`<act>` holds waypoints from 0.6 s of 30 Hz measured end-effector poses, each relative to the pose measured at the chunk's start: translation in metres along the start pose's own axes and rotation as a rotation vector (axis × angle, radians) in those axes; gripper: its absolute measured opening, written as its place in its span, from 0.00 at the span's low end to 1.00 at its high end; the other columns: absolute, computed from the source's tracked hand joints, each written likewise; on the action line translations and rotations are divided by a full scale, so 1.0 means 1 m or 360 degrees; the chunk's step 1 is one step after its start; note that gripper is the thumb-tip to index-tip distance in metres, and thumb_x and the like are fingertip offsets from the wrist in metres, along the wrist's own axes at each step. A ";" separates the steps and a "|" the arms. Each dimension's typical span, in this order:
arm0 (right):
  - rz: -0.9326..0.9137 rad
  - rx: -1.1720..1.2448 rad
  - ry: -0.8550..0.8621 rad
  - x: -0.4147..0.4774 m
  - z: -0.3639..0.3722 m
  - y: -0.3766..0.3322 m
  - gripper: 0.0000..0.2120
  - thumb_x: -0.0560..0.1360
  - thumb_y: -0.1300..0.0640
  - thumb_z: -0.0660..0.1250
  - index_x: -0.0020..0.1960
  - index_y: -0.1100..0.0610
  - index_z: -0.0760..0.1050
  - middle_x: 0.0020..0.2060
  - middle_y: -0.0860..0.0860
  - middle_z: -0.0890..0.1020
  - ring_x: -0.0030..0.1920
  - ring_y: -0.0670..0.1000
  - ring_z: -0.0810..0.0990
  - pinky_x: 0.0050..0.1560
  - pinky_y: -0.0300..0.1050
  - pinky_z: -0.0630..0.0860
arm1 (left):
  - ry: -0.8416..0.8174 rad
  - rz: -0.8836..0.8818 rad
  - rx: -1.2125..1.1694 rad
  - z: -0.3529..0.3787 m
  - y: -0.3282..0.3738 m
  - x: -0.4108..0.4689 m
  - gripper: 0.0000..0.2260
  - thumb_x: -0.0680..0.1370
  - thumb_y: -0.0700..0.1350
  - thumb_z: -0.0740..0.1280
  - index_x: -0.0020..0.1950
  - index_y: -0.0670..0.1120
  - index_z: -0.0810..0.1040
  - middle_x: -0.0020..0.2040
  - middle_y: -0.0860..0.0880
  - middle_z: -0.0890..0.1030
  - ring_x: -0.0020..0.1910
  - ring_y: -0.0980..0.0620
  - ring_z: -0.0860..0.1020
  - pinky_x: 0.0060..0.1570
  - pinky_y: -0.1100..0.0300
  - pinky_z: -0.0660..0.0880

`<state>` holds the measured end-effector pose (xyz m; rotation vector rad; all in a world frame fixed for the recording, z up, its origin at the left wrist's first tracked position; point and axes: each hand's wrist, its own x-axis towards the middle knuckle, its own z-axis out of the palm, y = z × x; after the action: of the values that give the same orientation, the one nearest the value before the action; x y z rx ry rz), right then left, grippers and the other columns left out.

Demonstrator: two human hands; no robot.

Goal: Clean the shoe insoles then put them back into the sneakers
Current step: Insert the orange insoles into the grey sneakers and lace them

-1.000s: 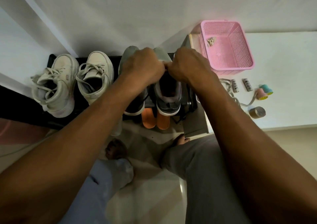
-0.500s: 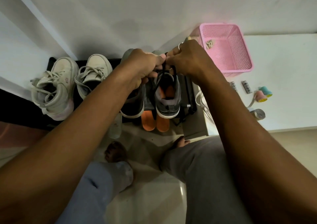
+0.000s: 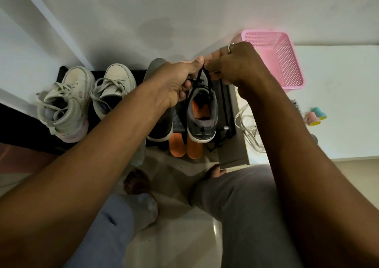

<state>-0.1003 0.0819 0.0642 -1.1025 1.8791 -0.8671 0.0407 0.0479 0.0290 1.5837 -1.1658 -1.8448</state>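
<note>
A grey sneaker (image 3: 202, 122) stands on the black shoe rack (image 3: 222, 111) with an orange insole (image 3: 200, 109) showing inside it. Its twin, a second grey sneaker (image 3: 159, 124), stands just left and is mostly hidden by my left forearm. My left hand (image 3: 174, 83) and my right hand (image 3: 235, 66) meet above the right grey sneaker, each pinching its black laces (image 3: 207, 83), which rise in loops from the shoe. A ring shows on my right hand.
Two white sneakers (image 3: 67, 107) (image 3: 112, 89) stand at the rack's left. Orange slippers (image 3: 185, 146) poke out below the rack. A pink basket (image 3: 274, 60), white cable (image 3: 248, 128) and small tape rolls (image 3: 315, 118) lie on the white surface at right. My knees and bare feet are below.
Both hands have lifted from the sneaker's tongue, drawing the black laces upward. The shoe's opening and orange insole have come into view.
</note>
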 end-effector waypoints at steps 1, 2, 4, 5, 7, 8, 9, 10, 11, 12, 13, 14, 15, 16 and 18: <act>0.0026 0.0022 -0.0021 0.000 -0.002 -0.001 0.05 0.72 0.65 0.74 0.47 0.65 0.83 0.42 0.60 0.86 0.34 0.50 0.85 0.26 0.33 0.71 | 0.0000 -0.0017 -0.0031 0.001 0.000 -0.001 0.11 0.78 0.58 0.71 0.43 0.53 0.78 0.34 0.56 0.71 0.29 0.58 0.65 0.28 0.65 0.62; 0.0047 0.0077 -0.0044 -0.001 -0.004 -0.002 0.04 0.73 0.65 0.74 0.48 0.64 0.83 0.42 0.58 0.86 0.33 0.48 0.85 0.26 0.33 0.72 | -0.0002 -0.0035 -0.0067 0.002 0.000 -0.001 0.12 0.77 0.59 0.72 0.42 0.53 0.76 0.33 0.56 0.71 0.29 0.58 0.65 0.28 0.64 0.62; 0.0079 0.0180 -0.0075 -0.003 -0.004 0.000 0.05 0.74 0.64 0.75 0.48 0.60 0.80 0.41 0.55 0.87 0.33 0.47 0.85 0.28 0.34 0.74 | -0.0020 -0.0060 -0.0143 0.004 0.001 -0.002 0.15 0.77 0.59 0.71 0.38 0.51 0.74 0.30 0.56 0.68 0.27 0.58 0.63 0.28 0.64 0.61; 0.0091 0.0209 -0.0079 -0.003 -0.003 0.001 0.07 0.75 0.62 0.75 0.51 0.60 0.79 0.42 0.54 0.87 0.34 0.47 0.86 0.29 0.35 0.75 | -0.0032 -0.0065 -0.0178 0.005 0.001 -0.002 0.17 0.78 0.59 0.70 0.36 0.51 0.73 0.29 0.56 0.68 0.26 0.58 0.63 0.28 0.64 0.60; 0.0130 0.0213 -0.0087 -0.003 0.000 0.005 0.13 0.76 0.56 0.75 0.56 0.61 0.79 0.41 0.53 0.88 0.36 0.48 0.86 0.31 0.37 0.75 | -0.0054 -0.0067 -0.0229 0.006 0.002 -0.003 0.17 0.80 0.59 0.68 0.37 0.51 0.73 0.27 0.56 0.66 0.25 0.58 0.62 0.28 0.63 0.59; 0.0167 0.0177 -0.0109 -0.002 0.001 0.007 0.14 0.76 0.53 0.74 0.57 0.61 0.80 0.42 0.52 0.88 0.37 0.48 0.86 0.31 0.36 0.75 | -0.0059 -0.0070 -0.0238 0.006 0.003 -0.002 0.16 0.80 0.59 0.67 0.38 0.51 0.73 0.27 0.56 0.66 0.26 0.58 0.61 0.28 0.63 0.59; 0.0204 0.0120 -0.0149 -0.002 0.002 0.007 0.15 0.77 0.50 0.73 0.57 0.60 0.81 0.43 0.51 0.88 0.40 0.47 0.86 0.32 0.36 0.75 | -0.0059 -0.0073 -0.0236 0.006 0.003 -0.002 0.15 0.80 0.60 0.66 0.40 0.51 0.74 0.27 0.56 0.65 0.26 0.58 0.61 0.28 0.63 0.60; 0.0229 0.0055 -0.0211 -0.002 0.003 0.007 0.14 0.79 0.48 0.71 0.57 0.58 0.81 0.46 0.50 0.87 0.43 0.47 0.86 0.35 0.38 0.76 | -0.0057 -0.0077 -0.0232 0.006 0.004 -0.002 0.14 0.80 0.60 0.66 0.43 0.52 0.75 0.26 0.56 0.65 0.26 0.58 0.61 0.28 0.63 0.60; 0.0235 0.0005 -0.0277 -0.003 0.004 0.007 0.14 0.80 0.47 0.68 0.57 0.57 0.81 0.48 0.49 0.87 0.46 0.46 0.85 0.39 0.40 0.76 | -0.0057 -0.0079 -0.0229 0.006 0.004 -0.003 0.13 0.81 0.60 0.66 0.45 0.52 0.76 0.25 0.57 0.65 0.25 0.58 0.61 0.28 0.63 0.60; 0.0230 -0.0009 -0.0331 -0.002 0.006 0.007 0.14 0.81 0.47 0.66 0.57 0.56 0.82 0.49 0.48 0.87 0.48 0.46 0.86 0.44 0.43 0.77 | -0.0056 -0.0080 -0.0225 0.006 0.004 -0.003 0.12 0.81 0.60 0.65 0.46 0.53 0.78 0.25 0.57 0.65 0.25 0.58 0.61 0.28 0.63 0.60; 0.0224 0.0006 -0.0372 -0.002 0.007 0.007 0.15 0.82 0.47 0.65 0.58 0.57 0.82 0.50 0.48 0.87 0.49 0.47 0.86 0.48 0.45 0.78 | -0.0055 -0.0079 -0.0220 0.006 0.005 -0.004 0.12 0.81 0.60 0.65 0.47 0.53 0.80 0.24 0.57 0.66 0.25 0.59 0.61 0.28 0.63 0.60; 0.0225 0.0028 -0.0400 -0.003 0.008 0.006 0.15 0.82 0.47 0.64 0.58 0.57 0.81 0.50 0.49 0.87 0.50 0.48 0.86 0.51 0.47 0.78 | -0.0054 -0.0075 -0.0213 0.007 0.005 -0.004 0.12 0.81 0.60 0.65 0.47 0.54 0.81 0.23 0.58 0.67 0.26 0.59 0.61 0.28 0.63 0.60; 0.0223 0.0031 -0.0419 -0.003 0.008 0.006 0.15 0.83 0.48 0.63 0.58 0.57 0.81 0.50 0.49 0.87 0.50 0.49 0.86 0.53 0.48 0.77 | -0.0058 -0.0068 -0.0207 0.007 0.005 -0.004 0.12 0.81 0.60 0.65 0.48 0.54 0.82 0.23 0.58 0.67 0.26 0.59 0.61 0.28 0.63 0.60; 0.0215 0.0017 -0.0430 -0.003 0.008 0.006 0.15 0.83 0.48 0.63 0.58 0.57 0.81 0.49 0.49 0.87 0.50 0.49 0.86 0.54 0.49 0.76 | -0.0066 -0.0061 -0.0205 0.007 0.005 -0.004 0.12 0.81 0.59 0.65 0.48 0.54 0.82 0.23 0.58 0.68 0.26 0.59 0.61 0.28 0.63 0.59; 0.0192 -0.0014 -0.0438 -0.004 0.006 0.006 0.14 0.83 0.48 0.63 0.57 0.57 0.81 0.48 0.49 0.87 0.49 0.49 0.87 0.53 0.49 0.76 | -0.0076 -0.0043 -0.0210 0.006 0.004 -0.002 0.11 0.82 0.59 0.64 0.48 0.54 0.82 0.23 0.58 0.68 0.26 0.59 0.61 0.28 0.63 0.59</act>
<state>-0.0959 0.0866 0.0573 -1.0446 1.7019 -0.6060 0.0344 0.0498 0.0335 1.4968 -1.0244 -1.9446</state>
